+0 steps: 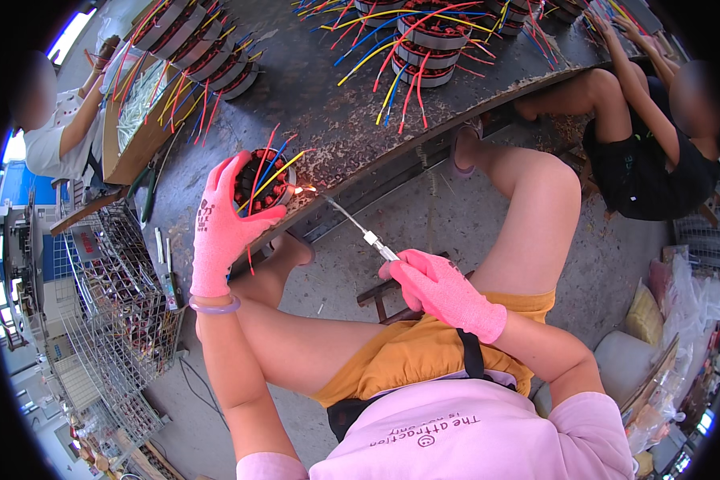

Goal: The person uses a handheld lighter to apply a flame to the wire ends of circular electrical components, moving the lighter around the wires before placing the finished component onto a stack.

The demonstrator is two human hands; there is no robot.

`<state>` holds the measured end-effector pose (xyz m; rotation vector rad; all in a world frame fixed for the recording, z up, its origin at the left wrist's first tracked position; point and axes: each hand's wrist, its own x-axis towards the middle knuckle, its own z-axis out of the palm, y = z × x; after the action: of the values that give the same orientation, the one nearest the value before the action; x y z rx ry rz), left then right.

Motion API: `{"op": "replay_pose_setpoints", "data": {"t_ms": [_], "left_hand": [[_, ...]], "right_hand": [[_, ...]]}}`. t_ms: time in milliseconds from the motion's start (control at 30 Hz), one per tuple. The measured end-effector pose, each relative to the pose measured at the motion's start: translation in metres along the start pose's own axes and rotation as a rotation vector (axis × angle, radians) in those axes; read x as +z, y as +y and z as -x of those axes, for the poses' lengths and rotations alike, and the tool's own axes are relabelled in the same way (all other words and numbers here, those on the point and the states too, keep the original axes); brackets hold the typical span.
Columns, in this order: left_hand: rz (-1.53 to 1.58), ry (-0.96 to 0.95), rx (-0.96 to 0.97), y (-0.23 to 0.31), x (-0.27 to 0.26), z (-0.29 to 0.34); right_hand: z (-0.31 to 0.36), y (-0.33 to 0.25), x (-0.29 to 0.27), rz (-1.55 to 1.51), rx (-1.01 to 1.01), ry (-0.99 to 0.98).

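Note:
My left hand (220, 228), in a pink glove, grips a round wound coil (262, 186) with red, blue and yellow wires sticking up, held at the edge of the dark workbench (328, 120). My right hand (436, 288), also pink-gloved, holds a thin metal torch (360, 230) whose tip points up-left. A small flame (300, 190) burns at the tip, right against the coil's side. Both hands are above my bare knees.
Several more wired coils (428, 44) are stacked at the back of the workbench, others (204, 52) at its left. A box of white tubing (140, 104) and wire baskets (120, 288) stand at left. One person (60, 128) works at left, another (648, 136) sits at right.

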<state>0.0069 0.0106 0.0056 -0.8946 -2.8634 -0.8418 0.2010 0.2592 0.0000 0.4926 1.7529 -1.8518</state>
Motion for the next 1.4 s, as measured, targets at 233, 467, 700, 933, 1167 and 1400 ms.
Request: {"op": "replay_pose_setpoints", "data": {"t_ms": [233, 467, 700, 933, 1167, 1400], "left_hand": [[0.009, 0.005, 0.005, 0.0, 0.001, 0.0], [-0.001, 0.001, 0.014, -0.002, 0.001, 0.0], [0.027, -0.002, 0.006, -0.003, 0.002, 0.001], [-0.046, -0.029, 0.066, -0.002, 0.0, 0.0], [0.021, -0.053, 0.087, -0.001, -0.003, -0.004], [0.056, -0.024, 0.078, -0.003, 0.0, -0.002]], "right_hand": [[-0.001, 0.002, -0.002, 0.006, -0.012, -0.011], [0.001, 0.0, -0.001, -0.016, -0.003, -0.008], [0.001, 0.004, -0.004, -0.07, 0.004, 0.002], [-0.001, 0.009, -0.003, -0.1, -0.035, 0.041], [-0.001, 0.007, -0.003, -0.108, -0.056, 0.04], [-0.001, 0.005, -0.006, -0.033, -0.058, 0.026]]}}
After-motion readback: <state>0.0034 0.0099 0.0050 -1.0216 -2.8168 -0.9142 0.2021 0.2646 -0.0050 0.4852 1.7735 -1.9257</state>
